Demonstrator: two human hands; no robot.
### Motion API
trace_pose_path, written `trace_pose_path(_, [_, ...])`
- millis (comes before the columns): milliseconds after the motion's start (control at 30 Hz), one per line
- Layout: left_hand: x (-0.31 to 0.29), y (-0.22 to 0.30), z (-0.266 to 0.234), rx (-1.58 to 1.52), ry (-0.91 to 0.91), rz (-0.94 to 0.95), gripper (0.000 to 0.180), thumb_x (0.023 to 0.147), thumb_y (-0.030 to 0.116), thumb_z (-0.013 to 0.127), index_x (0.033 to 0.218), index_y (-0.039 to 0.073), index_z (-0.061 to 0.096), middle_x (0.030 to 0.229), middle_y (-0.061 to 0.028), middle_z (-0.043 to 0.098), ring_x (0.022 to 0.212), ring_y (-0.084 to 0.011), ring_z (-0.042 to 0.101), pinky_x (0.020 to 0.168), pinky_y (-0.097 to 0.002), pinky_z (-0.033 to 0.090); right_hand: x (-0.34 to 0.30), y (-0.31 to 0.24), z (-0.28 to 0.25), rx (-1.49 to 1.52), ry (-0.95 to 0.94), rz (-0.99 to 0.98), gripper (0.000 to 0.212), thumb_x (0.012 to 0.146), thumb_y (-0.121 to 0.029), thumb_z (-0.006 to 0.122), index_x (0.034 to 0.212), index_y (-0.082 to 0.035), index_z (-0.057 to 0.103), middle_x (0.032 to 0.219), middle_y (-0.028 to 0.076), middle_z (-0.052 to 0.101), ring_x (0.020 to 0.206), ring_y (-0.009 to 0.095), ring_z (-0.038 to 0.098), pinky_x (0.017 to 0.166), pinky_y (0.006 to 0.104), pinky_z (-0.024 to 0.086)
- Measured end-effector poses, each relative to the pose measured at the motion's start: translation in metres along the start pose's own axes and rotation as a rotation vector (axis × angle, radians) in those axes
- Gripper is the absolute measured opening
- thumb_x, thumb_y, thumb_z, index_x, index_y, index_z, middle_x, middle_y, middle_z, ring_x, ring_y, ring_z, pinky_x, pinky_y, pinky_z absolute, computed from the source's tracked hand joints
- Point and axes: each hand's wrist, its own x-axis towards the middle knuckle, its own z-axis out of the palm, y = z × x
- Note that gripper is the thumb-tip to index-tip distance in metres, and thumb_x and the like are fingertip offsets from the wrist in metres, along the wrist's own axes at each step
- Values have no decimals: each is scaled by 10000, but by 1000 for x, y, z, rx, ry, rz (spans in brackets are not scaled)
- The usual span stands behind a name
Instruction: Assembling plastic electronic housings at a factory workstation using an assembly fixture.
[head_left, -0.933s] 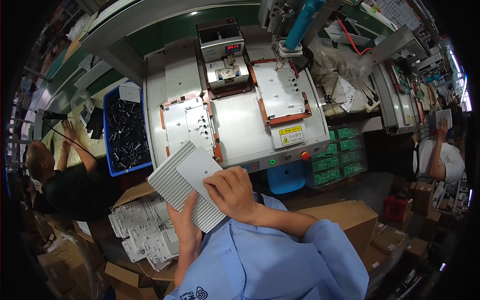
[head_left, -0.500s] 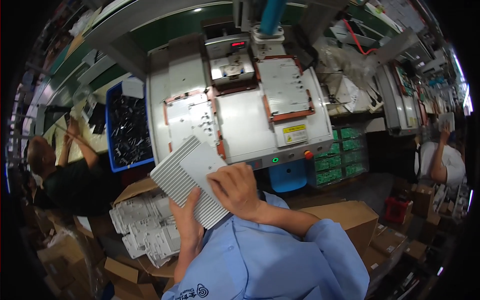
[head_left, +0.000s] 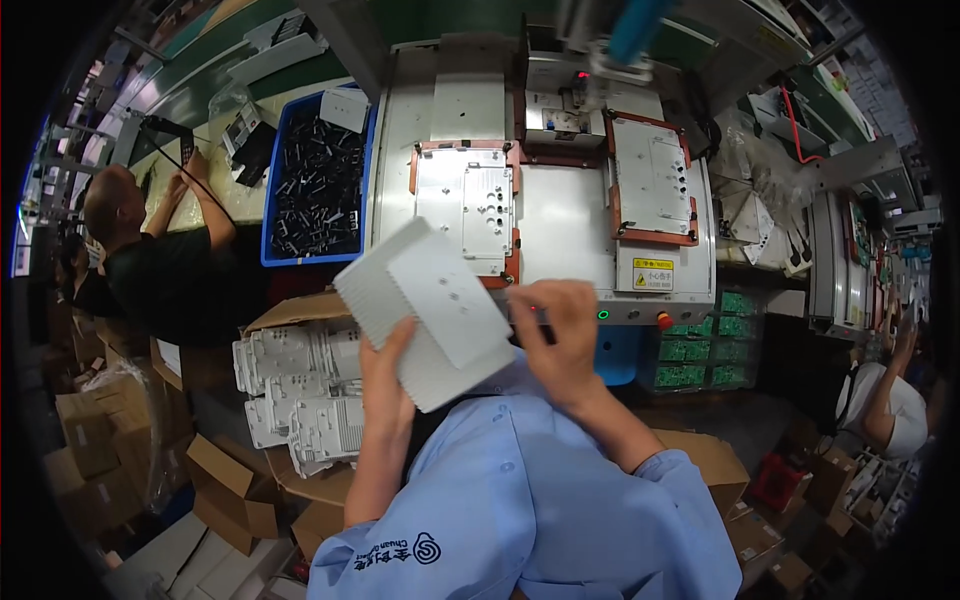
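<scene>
Finned plate gripped by L hand btwn shirt and L fixture; R hand just beside, fingers curled, blurred, whether anything's pinched can't be told. Might be dropped or knocked on fixture if one-handed grip is loosened.

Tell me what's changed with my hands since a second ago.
Your bare right hand has come off the pale grey, ridged rectangular panel and moved to its right. The head view has swung left. Your bare left hand still holds the panel.
</scene>
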Motion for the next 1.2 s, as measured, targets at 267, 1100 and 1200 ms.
trace_pose_path(267, [17, 32, -76, -161, 186, 74, 564, 875, 75, 649, 1363, -7, 379, 1245, -166, 522, 1120, -259, 572, 949, -366, 510, 2, 64, 6, -83, -84, 180, 115, 862, -92, 633, 928, -2, 660, 878, 101, 628, 858, 241, 562, 786, 339, 435])
trace_pose_path(1100, [13, 27, -74, -147, 178, 84, 456, 882, 40, 630, 1288, -7, 428, 1187, -157, 559, 1043, -229, 609, 884, -329, 542, 48, 68, 47, -289, -428, 539, 383, 946, -346, 523, 1049, 13, 606, 868, 192, 663, 805, 335, 655, 721, 410, 499])
trace_pose_path(1200, [17, 28, -64, -98, 126, 89, 447, 885, 41, 627, 1284, -12, 431, 1178, -152, 563, 1044, -222, 608, 879, -322, 540, 92, 103, 80, -348, -140, 490, 421, 964, -396, 483, 996, 2, 617, 887, 203, 657, 819, 373, 646, 702, 439, 492])
